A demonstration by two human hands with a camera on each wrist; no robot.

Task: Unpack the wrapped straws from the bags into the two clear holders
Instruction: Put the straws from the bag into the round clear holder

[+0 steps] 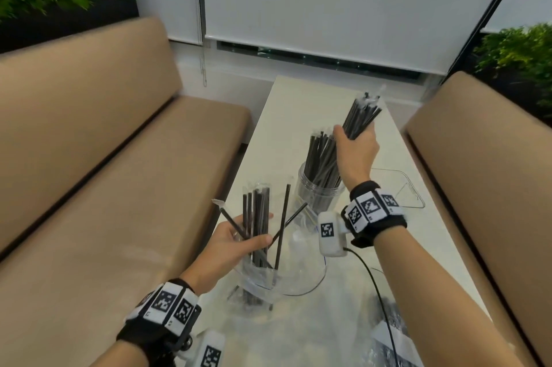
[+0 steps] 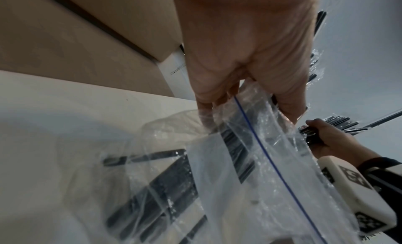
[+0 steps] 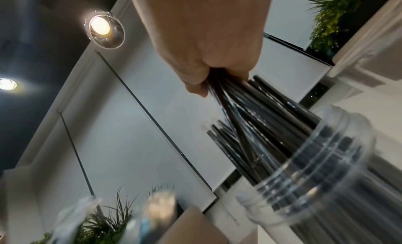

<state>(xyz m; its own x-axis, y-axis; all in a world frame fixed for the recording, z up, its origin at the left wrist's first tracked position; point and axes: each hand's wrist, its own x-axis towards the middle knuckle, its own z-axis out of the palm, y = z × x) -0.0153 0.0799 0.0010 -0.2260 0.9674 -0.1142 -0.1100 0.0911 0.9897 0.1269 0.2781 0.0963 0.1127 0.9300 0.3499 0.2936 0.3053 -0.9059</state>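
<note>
My right hand grips a bundle of black wrapped straws, held up at a slant just above and right of a clear round holder. That holder stands on the white table with several straws in it. In the right wrist view the hand holds the bundle over the holder's rim. My left hand holds an open clear zip bag upright near the table's left edge, with several straws sticking out. The left wrist view shows the fingers pinching the bag by its blue-lined mouth.
A second clear container sits on the table to the right of the holder. Another bag of straws lies near the table's front right. Tan bench seats flank the table on both sides. Green plants stand in the far corners.
</note>
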